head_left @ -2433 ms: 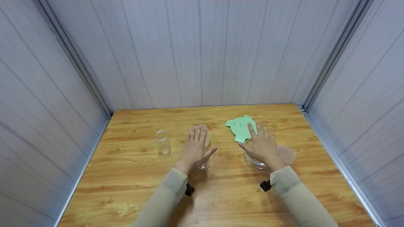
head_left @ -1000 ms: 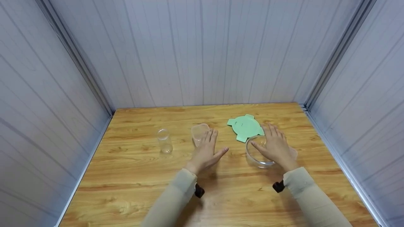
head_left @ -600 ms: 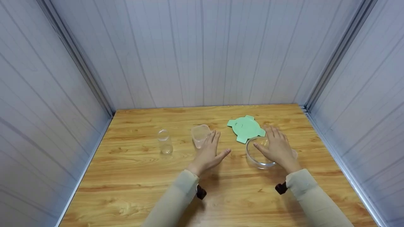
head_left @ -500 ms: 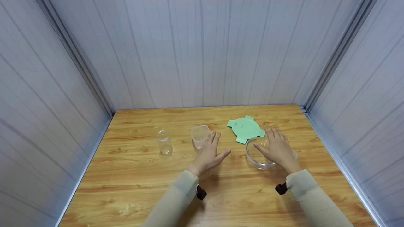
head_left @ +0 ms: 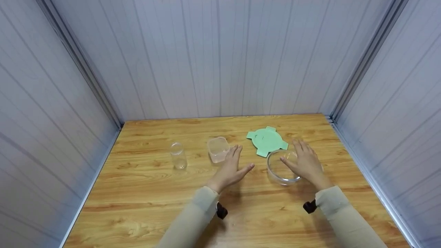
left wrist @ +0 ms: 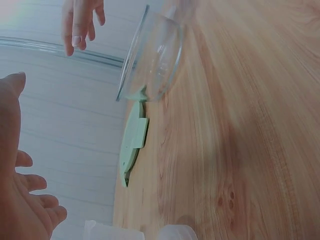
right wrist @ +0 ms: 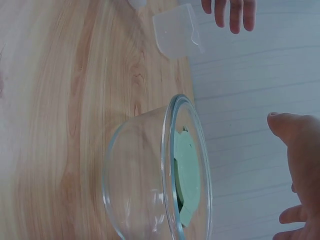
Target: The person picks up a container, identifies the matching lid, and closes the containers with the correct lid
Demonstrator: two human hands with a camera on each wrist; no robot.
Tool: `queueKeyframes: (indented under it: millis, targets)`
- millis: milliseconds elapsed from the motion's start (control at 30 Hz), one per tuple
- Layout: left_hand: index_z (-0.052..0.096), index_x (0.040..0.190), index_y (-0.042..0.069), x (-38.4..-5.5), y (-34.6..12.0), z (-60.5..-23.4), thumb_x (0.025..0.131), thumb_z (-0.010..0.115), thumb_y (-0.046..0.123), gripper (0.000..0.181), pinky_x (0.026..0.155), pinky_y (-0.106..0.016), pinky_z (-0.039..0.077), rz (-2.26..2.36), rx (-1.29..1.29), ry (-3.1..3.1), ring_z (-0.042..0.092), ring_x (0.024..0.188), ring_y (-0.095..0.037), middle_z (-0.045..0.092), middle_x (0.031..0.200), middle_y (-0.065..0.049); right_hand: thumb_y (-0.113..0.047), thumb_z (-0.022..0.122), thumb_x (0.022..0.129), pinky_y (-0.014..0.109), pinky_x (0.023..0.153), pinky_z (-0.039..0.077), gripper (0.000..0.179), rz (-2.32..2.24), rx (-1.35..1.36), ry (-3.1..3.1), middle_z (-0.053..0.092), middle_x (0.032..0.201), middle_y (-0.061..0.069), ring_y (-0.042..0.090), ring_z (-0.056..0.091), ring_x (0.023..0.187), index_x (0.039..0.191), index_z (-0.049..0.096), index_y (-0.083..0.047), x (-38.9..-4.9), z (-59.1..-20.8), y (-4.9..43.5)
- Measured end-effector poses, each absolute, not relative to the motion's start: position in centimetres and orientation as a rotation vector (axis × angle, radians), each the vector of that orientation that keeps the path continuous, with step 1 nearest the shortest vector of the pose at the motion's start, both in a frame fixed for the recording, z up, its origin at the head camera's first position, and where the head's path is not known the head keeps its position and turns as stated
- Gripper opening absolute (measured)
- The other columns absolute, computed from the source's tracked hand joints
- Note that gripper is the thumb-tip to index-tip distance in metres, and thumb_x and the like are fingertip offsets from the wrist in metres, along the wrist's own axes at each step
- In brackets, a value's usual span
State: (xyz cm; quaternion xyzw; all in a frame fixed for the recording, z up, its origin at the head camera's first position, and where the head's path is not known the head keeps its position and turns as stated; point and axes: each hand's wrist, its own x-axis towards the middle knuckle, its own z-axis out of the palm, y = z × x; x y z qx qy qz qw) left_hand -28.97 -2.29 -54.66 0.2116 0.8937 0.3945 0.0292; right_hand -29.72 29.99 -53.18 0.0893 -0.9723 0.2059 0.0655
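Note:
My left hand (head_left: 229, 171) is held above the table with fingers straight and thumb spread, holding nothing. Just beyond its fingertips sits a translucent plastic container (head_left: 217, 150). Over the right side of a round clear glass bowl (head_left: 283, 180) hovers my right hand (head_left: 306, 164), also empty with extended fingers. In the right wrist view, a gap shows between that hand (right wrist: 305, 160) and the bowl's rim (right wrist: 172, 150). Behind the bowl lies a light green round lid (head_left: 267, 141) with flaps. A clear cylindrical jar or cup (head_left: 178, 156) stands upright to the left.
All objects rest on a wood-grain table (head_left: 148, 206). Pale panelled walls (head_left: 220, 62) enclose its back and sides. Along the bottom of the left wrist view, a rounded translucent thing (left wrist: 177, 232) is cut off by the frame edge.
Both hands have shifted right and slightly back toward the body, uncovering the plastic container and more of the bowl. A translucent piece right of the bowl is now mostly hidden behind the right hand.

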Motion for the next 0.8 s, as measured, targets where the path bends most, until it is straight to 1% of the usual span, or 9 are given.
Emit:
queueKeyframes:
  millis: [100, 333, 500, 633, 800]
  targets:
    - [0.017, 0.175, 0.01, -29.0, -2.1, -54.8, 0.106, 0.058, 0.063, 0.096, 0.135, -0.057, 0.024, 1.228, 0.634, 2.747, 0.013, 0.17, -0.035, 0.016, 0.182, -0.016, -0.055, 0.068, 0.103, 0.078, 0.126, 0.022, 0.096, 0.644, 0.265, -2.932, 0.027, 0.172, 0.035, 0.059, 0.024, 0.158, 0.17, 0.026, 0.0, -29.7, -53.3, 30.2]
    - [0.02, 0.174, 0.011, -29.2, -1.7, -55.0, 0.103, 0.059, 0.069, 0.1, 0.134, -0.058, 0.026, 1.289, 0.613, 2.719, 0.014, 0.17, -0.035, 0.018, 0.182, -0.015, -0.05, 0.072, 0.102, 0.078, 0.124, 0.026, 0.094, 0.688, 0.255, -2.91, 0.03, 0.17, 0.037, 0.061, 0.028, 0.156, 0.168, 0.029, 0.003, -29.8, -53.5, 30.6]
    - [0.021, 0.174, 0.011, -29.3, -1.2, -55.1, 0.103, 0.062, 0.067, 0.099, 0.134, -0.058, 0.025, 1.347, 0.604, 2.688, 0.017, 0.169, -0.035, 0.021, 0.181, -0.017, -0.047, 0.073, 0.101, 0.077, 0.124, 0.028, 0.095, 0.766, 0.238, -2.902, 0.029, 0.17, 0.037, 0.061, 0.028, 0.156, 0.167, 0.029, 0.005, -30.0, -53.6, 30.8]
    - [0.023, 0.173, 0.01, -29.3, -0.8, -55.1, 0.102, 0.066, 0.063, 0.099, 0.134, -0.058, 0.025, 1.41, 0.587, 2.652, 0.017, 0.169, -0.035, 0.022, 0.181, -0.017, -0.044, 0.076, 0.1, 0.078, 0.123, 0.03, 0.096, 0.853, 0.21, -2.894, 0.029, 0.171, 0.036, 0.061, 0.029, 0.156, 0.168, 0.028, 0.004, -30.1, -53.8, 31.2]
    - [0.026, 0.173, 0.01, -29.3, -0.3, -55.1, 0.1, 0.072, 0.06, 0.099, 0.133, -0.058, 0.028, 1.504, 0.553, 2.607, 0.024, 0.167, -0.036, 0.026, 0.179, -0.017, -0.043, 0.077, 0.1, 0.077, 0.124, 0.03, 0.096, 0.945, 0.174, -2.88, 0.029, 0.171, 0.036, 0.06, 0.03, 0.155, 0.168, 0.028, 0.004, -30.2, -53.8, 31.7]
